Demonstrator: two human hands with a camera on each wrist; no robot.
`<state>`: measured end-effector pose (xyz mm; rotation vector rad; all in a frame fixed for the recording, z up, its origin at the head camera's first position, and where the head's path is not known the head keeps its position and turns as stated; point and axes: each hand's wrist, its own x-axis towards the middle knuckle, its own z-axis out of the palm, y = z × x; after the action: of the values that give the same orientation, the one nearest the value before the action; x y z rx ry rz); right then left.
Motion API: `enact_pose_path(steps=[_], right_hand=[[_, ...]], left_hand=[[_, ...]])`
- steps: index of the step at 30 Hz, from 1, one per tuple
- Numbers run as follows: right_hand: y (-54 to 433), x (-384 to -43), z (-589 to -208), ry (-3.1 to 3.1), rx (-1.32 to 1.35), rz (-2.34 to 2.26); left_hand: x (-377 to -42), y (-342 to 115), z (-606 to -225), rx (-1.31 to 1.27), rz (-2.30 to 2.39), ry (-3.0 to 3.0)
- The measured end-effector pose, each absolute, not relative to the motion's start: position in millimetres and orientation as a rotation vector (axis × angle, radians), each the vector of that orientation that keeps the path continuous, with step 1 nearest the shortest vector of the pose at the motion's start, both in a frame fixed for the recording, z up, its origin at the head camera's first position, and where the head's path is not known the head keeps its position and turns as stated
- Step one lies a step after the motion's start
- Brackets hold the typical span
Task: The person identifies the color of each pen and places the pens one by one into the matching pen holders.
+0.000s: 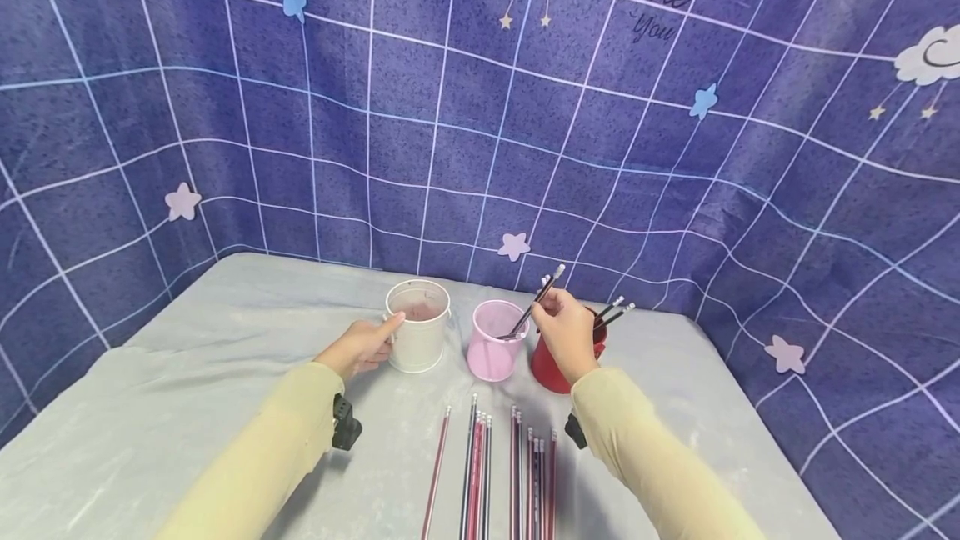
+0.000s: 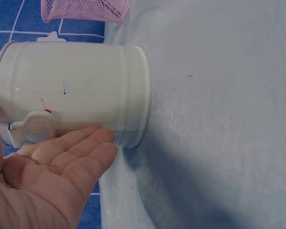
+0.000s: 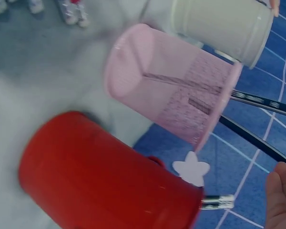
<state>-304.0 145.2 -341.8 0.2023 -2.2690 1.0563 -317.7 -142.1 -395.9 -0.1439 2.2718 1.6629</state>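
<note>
Your right hand [image 1: 567,330] pinches the pencil [image 3: 252,138], slanted down-left into the pink cup [image 1: 491,359]; left hand [image 1: 365,344] grips the white bucket [image 1: 418,346].

Bright head view; 2 dimmer wrist views, right blurred; soft shadow on cloth [image 2: 209,114]

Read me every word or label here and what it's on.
"Sunshine": blue backdrop.
"You": blue backdrop, below "Sunshine".
Lettering at the top edge and on the right-hand cloud: cut off, unreadable.
Markings on the pencils: too small or blurred to read.
</note>
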Motion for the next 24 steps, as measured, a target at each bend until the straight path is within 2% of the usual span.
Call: enact_pose_path(steps=[12,24], right_hand=[[148.3,-314.9,-373.5,-2.275,0.387,1.092],[143.9,-306.0,-381.2,-2.466,0.297,1.074]], left_hand=[[-316.4,-142.7,-395.3,-0.159,1.669,2.269],[-316.8,-140.8,-393.7,-0.161,1.667,2.281]])
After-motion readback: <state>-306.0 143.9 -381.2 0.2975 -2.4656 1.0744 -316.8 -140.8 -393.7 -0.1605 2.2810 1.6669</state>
